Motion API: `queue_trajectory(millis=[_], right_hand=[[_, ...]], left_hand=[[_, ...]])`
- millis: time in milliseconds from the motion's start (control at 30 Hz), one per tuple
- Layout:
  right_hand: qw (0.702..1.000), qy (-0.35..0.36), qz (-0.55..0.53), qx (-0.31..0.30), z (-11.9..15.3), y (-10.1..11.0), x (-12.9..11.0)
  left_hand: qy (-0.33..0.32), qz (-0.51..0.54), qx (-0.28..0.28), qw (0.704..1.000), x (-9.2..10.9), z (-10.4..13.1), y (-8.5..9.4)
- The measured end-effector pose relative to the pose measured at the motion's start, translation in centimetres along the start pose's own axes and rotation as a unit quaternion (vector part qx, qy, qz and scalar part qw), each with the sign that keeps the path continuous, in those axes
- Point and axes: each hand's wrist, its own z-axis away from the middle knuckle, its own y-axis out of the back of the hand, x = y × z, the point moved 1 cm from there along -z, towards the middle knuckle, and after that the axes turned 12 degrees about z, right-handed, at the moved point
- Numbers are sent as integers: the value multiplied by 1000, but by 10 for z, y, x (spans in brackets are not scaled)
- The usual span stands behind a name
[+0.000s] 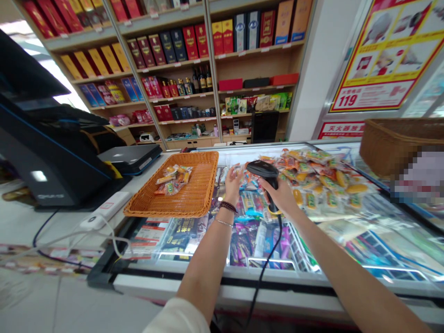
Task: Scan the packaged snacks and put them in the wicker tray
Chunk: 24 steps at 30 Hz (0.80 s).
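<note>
Far side: wooden shelving (pixel 255 72) stocked with boxed bottles. Near: glass-topped display freezer (pixel 166 287), bagged goods under the glass. Left: black checkout terminal (pixel 58 157). Orange wicker tray (pixel 194 201) rests on the freezer's left part, a few wrapped snacks (pixel 175 179) inside. Larger heap of clear-wrapped snacks (pixel 312 173) lies on the glass, right of centre. Right hand (pixel 285 196) grips a black handheld barcode scanner (pixel 262 170) by its handle, fingers wrapped round. Left hand (pixel 233 185), just left of the scanner head, has fingers curled; cannot tell whether they hold anything. Beaded bracelet (pixel 228 206) on left wrist.
</note>
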Motion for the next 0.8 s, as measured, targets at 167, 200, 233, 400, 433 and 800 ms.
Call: queue_trajectory(millis=[167, 200, 233, 400, 433, 800], right_hand=[[998, 4, 52, -28, 7, -1, -9], [998, 2, 51, -31, 8, -2, -10], [998, 0, 47, -33, 8, -3, -11], [998, -7, 43, -37, 9, -4, -11], [998, -9, 44, -38, 9, -4, -11], [995, -47, -89, -24, 3, -4, -12]], left_hand=[[-11, 1, 3, 1000, 1, 1, -1], [-11, -1, 2, 1000, 1, 1, -1], [-11, -2, 1, 1000, 1, 2, -2], [-20, -5, -4, 1000, 2, 2, -3], [-22, -5, -3, 1000, 3, 2, -3], [-23, 32, 59, 998, 4, -1, -16]])
